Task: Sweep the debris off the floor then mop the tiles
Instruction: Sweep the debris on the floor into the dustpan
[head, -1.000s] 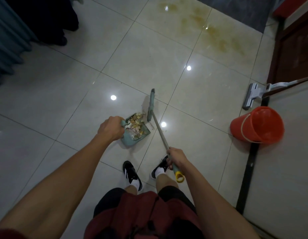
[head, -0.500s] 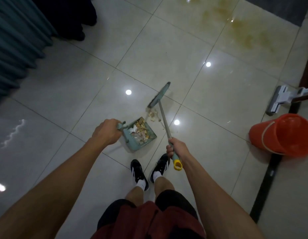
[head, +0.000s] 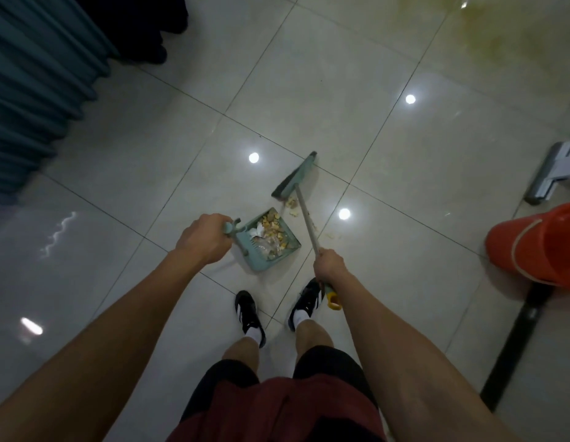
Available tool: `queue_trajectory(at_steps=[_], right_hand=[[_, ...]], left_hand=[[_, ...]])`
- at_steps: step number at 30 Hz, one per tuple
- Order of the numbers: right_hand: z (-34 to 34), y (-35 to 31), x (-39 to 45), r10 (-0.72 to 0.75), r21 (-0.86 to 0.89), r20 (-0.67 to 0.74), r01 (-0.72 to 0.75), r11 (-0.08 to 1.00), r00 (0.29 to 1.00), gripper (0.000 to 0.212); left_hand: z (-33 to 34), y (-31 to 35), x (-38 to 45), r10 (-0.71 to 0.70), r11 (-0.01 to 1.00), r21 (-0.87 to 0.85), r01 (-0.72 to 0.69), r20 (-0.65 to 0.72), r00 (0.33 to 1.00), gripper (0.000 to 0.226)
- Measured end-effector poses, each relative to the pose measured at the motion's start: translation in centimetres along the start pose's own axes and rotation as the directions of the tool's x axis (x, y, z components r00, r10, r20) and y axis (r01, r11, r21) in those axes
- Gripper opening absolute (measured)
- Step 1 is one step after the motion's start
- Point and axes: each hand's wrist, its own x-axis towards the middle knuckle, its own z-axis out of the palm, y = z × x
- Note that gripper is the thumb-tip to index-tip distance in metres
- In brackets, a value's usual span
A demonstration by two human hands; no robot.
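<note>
A teal dustpan (head: 261, 261) rests on the glossy tiles, filled with tan crumbs and bits of clear wrapper. My left hand (head: 204, 240) grips its handle. My right hand (head: 328, 266) holds the broom handle (head: 306, 218) near its yellow end cap. The teal broom head (head: 296, 177) sits on the floor just beyond the dustpan's mouth. A few loose crumbs of debris (head: 291, 207) lie between the bristles and the pan.
An orange bucket (head: 539, 250) lies at the right, with a flat mop head (head: 551, 173) behind it. A yellowish stain (head: 488, 36) marks the far tiles. Teal curtains (head: 31, 90) hang at the left. My shoes (head: 248, 314) stand just behind the dustpan.
The broom head has swung away from the dustpan's mouth to the far right and turned, leaving a few crumbs on the tile. My view has shifted left; the bucket is nearer the right edge.
</note>
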Motion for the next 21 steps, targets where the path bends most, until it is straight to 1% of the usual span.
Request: queue_trajectory(at_steps=[3, 9, 13, 18, 21], right_hand=[[1.1, 0.9, -0.8, 0.044, -0.071, 0.001, -0.044, 0.996, 0.999, 0.033], [4.7, 3.0, -4.3, 0.135, -0.08, -0.003, -0.135, 0.988, 0.991, 0.033], [7.7, 4.1, -7.1, 0.235, -0.02, -0.021, -0.235, 0.972, 0.972, 0.034], [10.3, 4.1, -9.8, 0.294, 0.013, -0.026, -0.293, 0.956, 0.956, 0.031], [11.4, 3.8, -11.1, 0.336, 0.084, -0.031, -0.333, 0.939, 0.941, 0.038]], left_hand=[[-0.2, -0.1, 0.2, 0.019, 1.0, 0.012, -0.019, 0.003, 1.0, 0.015], [-0.1, -2.4, 0.1, 0.117, 0.993, 0.031, -0.117, 0.028, 0.993, 0.014], [-0.4, -5.1, 0.2, 0.18, 0.982, 0.051, -0.183, 0.044, 0.983, 0.01], [-1.3, -6.8, 0.2, 0.277, 0.954, 0.106, -0.281, 0.05, 0.96, 0.007], [-1.4, -7.3, 0.2, 0.316, 0.938, 0.124, -0.323, 0.072, 0.946, 0.012]])
